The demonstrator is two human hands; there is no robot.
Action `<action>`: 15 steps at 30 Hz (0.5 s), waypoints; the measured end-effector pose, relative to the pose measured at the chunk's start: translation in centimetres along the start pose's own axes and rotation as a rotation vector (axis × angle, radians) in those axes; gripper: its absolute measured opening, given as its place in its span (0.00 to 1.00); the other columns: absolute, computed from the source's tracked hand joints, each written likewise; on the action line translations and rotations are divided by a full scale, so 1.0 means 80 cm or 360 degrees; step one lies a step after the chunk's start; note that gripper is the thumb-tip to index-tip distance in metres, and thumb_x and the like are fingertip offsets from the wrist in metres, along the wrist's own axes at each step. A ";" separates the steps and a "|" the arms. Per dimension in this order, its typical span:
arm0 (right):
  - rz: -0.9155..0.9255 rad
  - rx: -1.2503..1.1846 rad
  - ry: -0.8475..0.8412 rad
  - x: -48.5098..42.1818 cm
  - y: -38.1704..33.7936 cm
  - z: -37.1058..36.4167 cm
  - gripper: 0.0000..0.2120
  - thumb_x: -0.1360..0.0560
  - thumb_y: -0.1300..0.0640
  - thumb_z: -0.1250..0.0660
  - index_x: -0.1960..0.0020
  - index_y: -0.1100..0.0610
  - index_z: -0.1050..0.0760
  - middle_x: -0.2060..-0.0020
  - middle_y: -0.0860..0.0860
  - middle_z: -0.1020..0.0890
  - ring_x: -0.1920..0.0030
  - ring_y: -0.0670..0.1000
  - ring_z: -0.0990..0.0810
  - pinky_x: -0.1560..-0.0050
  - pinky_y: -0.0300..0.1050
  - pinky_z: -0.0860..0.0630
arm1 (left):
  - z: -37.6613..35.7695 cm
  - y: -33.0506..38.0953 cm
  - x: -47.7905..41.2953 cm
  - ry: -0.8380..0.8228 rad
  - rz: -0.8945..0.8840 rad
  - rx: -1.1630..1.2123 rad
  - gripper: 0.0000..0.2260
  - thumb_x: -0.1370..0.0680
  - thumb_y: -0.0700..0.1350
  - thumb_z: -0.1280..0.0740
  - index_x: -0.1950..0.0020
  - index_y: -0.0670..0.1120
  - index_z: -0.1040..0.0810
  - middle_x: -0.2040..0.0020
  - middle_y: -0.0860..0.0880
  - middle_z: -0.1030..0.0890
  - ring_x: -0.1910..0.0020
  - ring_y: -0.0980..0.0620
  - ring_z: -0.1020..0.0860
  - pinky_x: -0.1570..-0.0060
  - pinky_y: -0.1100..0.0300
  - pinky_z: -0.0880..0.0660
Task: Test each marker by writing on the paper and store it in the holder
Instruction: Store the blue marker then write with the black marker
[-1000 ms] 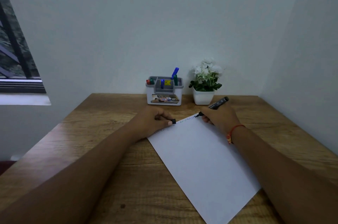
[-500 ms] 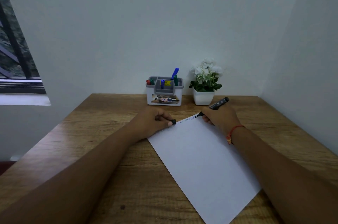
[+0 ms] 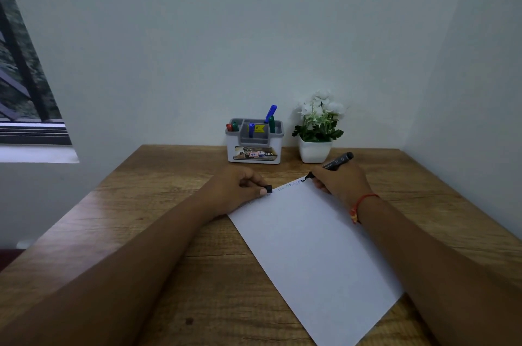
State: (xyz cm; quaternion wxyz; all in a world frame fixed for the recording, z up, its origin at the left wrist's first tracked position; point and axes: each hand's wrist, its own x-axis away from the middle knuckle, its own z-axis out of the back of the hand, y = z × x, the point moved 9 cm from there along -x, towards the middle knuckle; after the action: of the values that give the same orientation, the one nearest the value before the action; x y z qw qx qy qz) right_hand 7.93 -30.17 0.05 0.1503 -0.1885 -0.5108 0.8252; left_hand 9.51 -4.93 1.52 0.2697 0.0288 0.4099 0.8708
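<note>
A white sheet of paper (image 3: 313,244) lies slanted on the wooden desk, with small writing along its far edge. My right hand (image 3: 340,180) grips a black marker (image 3: 337,162), its tip touching the paper's far corner. My left hand (image 3: 240,187) rests at the paper's left far edge, its fingers curled round the black marker cap (image 3: 269,189). The grey and white holder (image 3: 254,140) stands at the back of the desk with red, green and blue markers (image 3: 270,112) in its compartments.
A white pot with white flowers (image 3: 317,128) stands right of the holder against the wall. The wooden desk (image 3: 158,232) meets walls at the back and right. A window is at the far left.
The marker tip has shifted slightly at the paper's far corner, adding dark strokes. My left hand has stayed in place.
</note>
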 end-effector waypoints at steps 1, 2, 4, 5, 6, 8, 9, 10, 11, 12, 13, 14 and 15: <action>0.0002 -0.0008 -0.0002 0.001 -0.001 0.000 0.11 0.31 0.52 0.26 0.62 0.62 0.16 0.70 0.53 0.14 0.70 0.47 0.17 0.58 0.49 0.16 | 0.000 0.000 0.000 -0.0001 -0.0001 -0.0004 0.08 0.26 0.48 0.28 0.48 0.55 0.17 0.53 0.59 0.17 0.53 0.63 0.20 0.59 0.72 0.29; 0.0008 -0.0017 -0.0005 0.001 -0.003 0.000 0.11 0.31 0.52 0.26 0.62 0.60 0.16 0.70 0.53 0.14 0.70 0.47 0.17 0.58 0.49 0.16 | 0.000 0.000 -0.001 0.0003 -0.0006 -0.0010 0.08 0.26 0.48 0.28 0.48 0.55 0.17 0.52 0.59 0.17 0.53 0.63 0.20 0.58 0.72 0.29; 0.0026 -0.0020 -0.0010 0.002 -0.006 -0.001 0.10 0.31 0.52 0.27 0.63 0.59 0.16 0.70 0.53 0.14 0.71 0.46 0.17 0.58 0.49 0.16 | 0.001 0.000 -0.001 0.0013 -0.0017 -0.0012 0.08 0.26 0.48 0.27 0.48 0.54 0.17 0.52 0.59 0.17 0.53 0.63 0.20 0.57 0.72 0.28; 0.0031 -0.0016 -0.0013 0.002 -0.007 -0.001 0.10 0.30 0.52 0.27 0.63 0.59 0.16 0.70 0.53 0.14 0.70 0.47 0.17 0.58 0.49 0.16 | 0.001 0.000 -0.001 0.0012 -0.0015 -0.0007 0.08 0.26 0.47 0.27 0.48 0.54 0.17 0.53 0.59 0.17 0.54 0.64 0.20 0.58 0.72 0.28; 0.0030 -0.0011 -0.0011 0.002 -0.007 -0.001 0.10 0.30 0.52 0.27 0.63 0.59 0.16 0.70 0.53 0.14 0.70 0.47 0.17 0.58 0.50 0.16 | 0.001 0.000 -0.001 0.0009 -0.0011 -0.0004 0.08 0.26 0.47 0.27 0.48 0.54 0.17 0.53 0.59 0.17 0.55 0.64 0.20 0.59 0.74 0.28; 0.0015 0.0001 0.0004 0.002 -0.006 0.000 0.11 0.30 0.52 0.27 0.62 0.61 0.16 0.69 0.54 0.14 0.70 0.48 0.17 0.57 0.50 0.16 | 0.000 0.000 -0.001 0.0004 -0.0007 -0.0003 0.08 0.26 0.47 0.28 0.48 0.54 0.17 0.54 0.59 0.17 0.55 0.65 0.21 0.61 0.75 0.29; 0.0011 0.0008 0.0010 0.001 -0.005 0.000 0.11 0.30 0.52 0.27 0.62 0.61 0.16 0.69 0.54 0.14 0.70 0.48 0.17 0.57 0.51 0.16 | 0.001 -0.001 -0.001 0.0002 -0.0007 0.0003 0.08 0.26 0.47 0.28 0.48 0.54 0.17 0.54 0.59 0.17 0.55 0.65 0.20 0.61 0.75 0.29; 0.0010 0.0015 0.0012 0.000 -0.005 0.000 0.11 0.30 0.52 0.27 0.62 0.61 0.16 0.70 0.53 0.14 0.70 0.48 0.17 0.56 0.52 0.15 | 0.000 -0.001 -0.001 0.0000 -0.0006 0.0007 0.08 0.26 0.47 0.28 0.47 0.54 0.17 0.54 0.59 0.16 0.55 0.64 0.20 0.60 0.74 0.29; 0.0008 0.0021 0.0012 0.000 -0.004 0.000 0.11 0.30 0.52 0.27 0.63 0.61 0.16 0.70 0.53 0.14 0.70 0.48 0.17 0.55 0.53 0.15 | 0.000 -0.001 -0.001 -0.0003 -0.0004 0.0009 0.08 0.26 0.47 0.28 0.47 0.53 0.17 0.54 0.58 0.16 0.55 0.64 0.20 0.60 0.74 0.29; 0.0001 0.0029 0.0012 0.000 -0.004 0.000 0.11 0.30 0.52 0.27 0.63 0.61 0.16 0.70 0.53 0.14 0.69 0.49 0.17 0.55 0.54 0.15 | -0.001 -0.001 -0.001 -0.0007 -0.0001 0.0007 0.08 0.26 0.47 0.28 0.47 0.53 0.17 0.54 0.58 0.16 0.55 0.63 0.20 0.59 0.73 0.29; -0.0006 0.0038 0.0011 -0.001 -0.004 0.000 0.12 0.30 0.52 0.27 0.63 0.61 0.16 0.70 0.53 0.14 0.69 0.49 0.16 0.54 0.55 0.15 | -0.001 -0.001 -0.001 -0.0009 0.0001 0.0006 0.08 0.26 0.47 0.28 0.47 0.53 0.17 0.53 0.58 0.16 0.54 0.63 0.20 0.58 0.72 0.29; -0.0013 0.0047 0.0009 -0.001 -0.003 0.000 0.12 0.30 0.52 0.27 0.63 0.61 0.16 0.70 0.53 0.14 0.68 0.51 0.15 0.53 0.55 0.15 | -0.001 -0.001 0.000 -0.0009 0.0003 0.0006 0.08 0.26 0.47 0.28 0.47 0.53 0.17 0.53 0.58 0.16 0.54 0.62 0.20 0.58 0.72 0.28; -0.0015 0.0059 0.0005 -0.001 -0.002 0.000 0.12 0.30 0.52 0.28 0.64 0.62 0.16 0.70 0.53 0.14 0.67 0.52 0.14 0.53 0.56 0.15 | -0.001 -0.002 0.000 -0.0008 0.0003 0.0010 0.08 0.26 0.47 0.28 0.47 0.53 0.17 0.53 0.58 0.16 0.54 0.62 0.20 0.58 0.71 0.28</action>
State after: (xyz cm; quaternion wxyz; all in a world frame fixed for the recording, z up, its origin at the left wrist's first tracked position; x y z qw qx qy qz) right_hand 8.00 -30.13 0.25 0.1584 -0.1846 -0.4962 0.8335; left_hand 9.56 -4.95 1.37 0.2699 0.0322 0.4119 0.8698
